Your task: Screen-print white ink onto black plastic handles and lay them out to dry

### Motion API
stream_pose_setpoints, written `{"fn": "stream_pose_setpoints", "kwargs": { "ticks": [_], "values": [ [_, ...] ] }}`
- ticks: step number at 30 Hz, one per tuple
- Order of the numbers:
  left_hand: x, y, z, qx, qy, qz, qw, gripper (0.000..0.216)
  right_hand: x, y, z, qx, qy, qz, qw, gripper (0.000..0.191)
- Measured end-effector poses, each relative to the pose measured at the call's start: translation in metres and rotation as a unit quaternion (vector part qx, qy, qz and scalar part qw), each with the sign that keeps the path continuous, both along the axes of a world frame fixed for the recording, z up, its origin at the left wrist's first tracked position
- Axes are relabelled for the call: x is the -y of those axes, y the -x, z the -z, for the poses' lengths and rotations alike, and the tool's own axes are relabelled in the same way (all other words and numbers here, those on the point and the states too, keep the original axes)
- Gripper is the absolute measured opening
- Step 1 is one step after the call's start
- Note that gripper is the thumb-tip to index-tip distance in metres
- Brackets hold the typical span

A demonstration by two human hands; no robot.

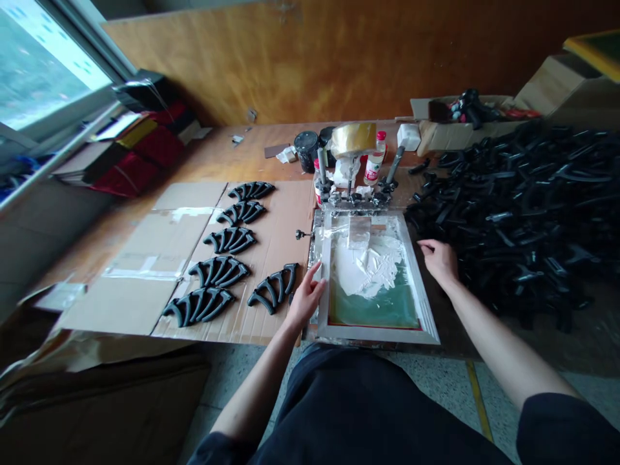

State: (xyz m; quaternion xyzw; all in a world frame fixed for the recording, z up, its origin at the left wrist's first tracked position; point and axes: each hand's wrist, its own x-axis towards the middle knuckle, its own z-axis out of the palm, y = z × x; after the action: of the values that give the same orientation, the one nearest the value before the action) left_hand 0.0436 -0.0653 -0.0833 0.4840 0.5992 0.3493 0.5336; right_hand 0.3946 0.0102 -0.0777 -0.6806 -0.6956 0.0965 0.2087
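**Both hands at the printing frame**

The printing frame [378, 333] lies flat on the table straight ahead of the person, with its far end clamped in a metal hinge fitting. White ink [368, 266] is smeared over the upper half of its green mesh.

The left hand [306, 298] grips the frame's left rail near the middle, thumb over the top. The right hand [438, 258] is slack and open, fingers loosely curled just beside the right rail (whether it touches the rail cannot be told).

To the left, a cardboard sheet [145, 284] carries a column of black curved parts [220, 271] laid in fanned groups. One more group [274, 287] sits near the left hand. A large pile of black parts [523, 213] fills the table on the right. Behind the hinge fitting stand a white bottle [375, 158] and a black pot [306, 150].
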Motion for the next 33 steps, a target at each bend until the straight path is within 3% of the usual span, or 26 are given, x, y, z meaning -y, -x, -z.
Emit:
{"fn": "stream_pose_setpoints", "kwargs": {
  "ticks": [2, 5, 9, 12, 16, 19, 21, 23, 26, 30, 33],
  "values": [
    [-0.003, -0.001, 0.017, -0.052, 0.011, 0.004, 0.999, 0.066, -0.017, 0.017, -0.012, 0.003, -0.058, 0.031, 0.998, 0.036],
    [-0.01, -0.001, 0.027, -0.101, 0.03, 0.012, 0.994, 0.062, -0.035, 0.068, -0.03, 0.027, -0.106, -0.078, 0.991, 0.058],
    [-0.014, 0.002, 0.027, -0.115, 0.047, 0.018, 0.992, 0.059, -0.031, 0.12, -0.039, 0.083, 0.016, -0.174, 0.981, 0.026],
    [-0.013, 0.003, 0.029, -0.098, 0.053, 0.01, 0.994, 0.06, -0.008, 0.123, -0.034, 0.125, 0.047, -0.243, 0.961, 0.009],
    [-0.012, 0.003, 0.032, -0.098, 0.049, 0.009, 0.994, 0.061, 0.027, 0.105, -0.033, 0.151, 0.033, -0.387, 0.909, 0.024],
    [-0.012, 0.003, 0.033, -0.104, 0.042, 0.025, 0.993, 0.06, 0.035, 0.094, -0.041, 0.138, 0.047, -0.456, 0.878, 0.023],
    [-0.011, 0.002, 0.032, -0.103, 0.039, 0.022, 0.994, 0.059, 0.03, 0.093, -0.044, 0.113, 0.056, -0.458, 0.88, 0.016],
    [-0.011, 0.002, 0.031, -0.098, 0.04, 0.012, 0.994, 0.058, 0.025, 0.096, -0.043, 0.085, 0.042, -0.422, 0.902, 0.013],
    [-0.011, 0.002, 0.029, -0.091, 0.044, 0.003, 0.995, 0.059, 0.028, 0.104, -0.029, 0.064, -0.005, -0.374, 0.925, 0.021],
    [-0.012, 0.002, 0.026, -0.089, 0.046, -0.007, 0.995, 0.059, 0.047, 0.102, -0.014, 0.055, 0.008, -0.397, 0.916, 0.032],
    [-0.012, 0.001, 0.021, -0.078, 0.055, -0.006, 0.995, 0.06, 0.04, 0.099, -0.021, 0.043, 0.036, -0.382, 0.923, 0.026]
  ]
}}
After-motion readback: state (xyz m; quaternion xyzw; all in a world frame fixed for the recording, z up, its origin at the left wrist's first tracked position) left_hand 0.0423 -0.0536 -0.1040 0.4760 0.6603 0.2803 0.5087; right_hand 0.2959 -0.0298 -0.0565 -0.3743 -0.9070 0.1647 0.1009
